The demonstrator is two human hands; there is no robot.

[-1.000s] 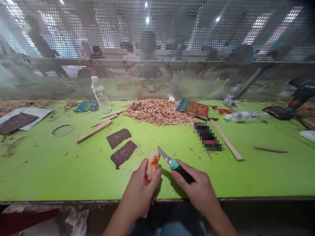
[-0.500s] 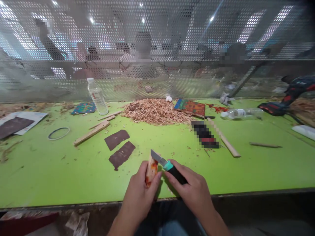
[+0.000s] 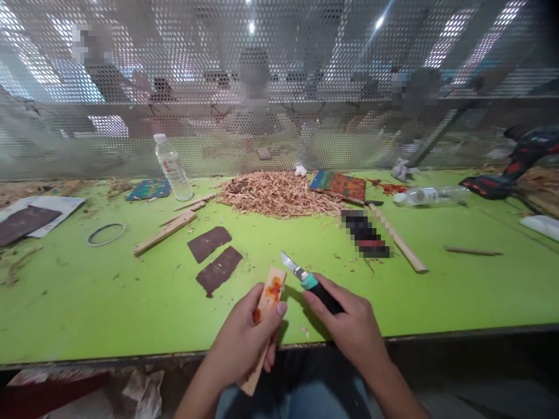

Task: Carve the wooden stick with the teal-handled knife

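My left hand [image 3: 250, 329] is closed around a flat wooden strip [image 3: 274, 285] with orange-red patches painted on its face. The strip slants up and away, and its lower end sticks out below my palm over the table's front edge. In my right hand [image 3: 349, 317] is a utility knife [image 3: 322, 293] with a black handle and a teal collar. Its blade points up and left, just right of the strip's top end and apart from it. Two pieces of brown sandpaper [image 3: 219, 270] lie beyond my left hand.
Behind a heap of wood shavings [image 3: 279, 195] stands a perforated metal screen [image 3: 279, 139]. A water bottle [image 3: 173, 169] stands left; another bottle [image 3: 430, 196] lies right, near a cordless drill [image 3: 493, 180]. Wooden sticks [image 3: 166, 233], a painted board [image 3: 338, 186] and a ring [image 3: 106, 234] lie on the green table.
The knife has moved right, off the wooden strip, and its blade has turned. The strip has been shifted in my left hand, so more of it shows above and below.
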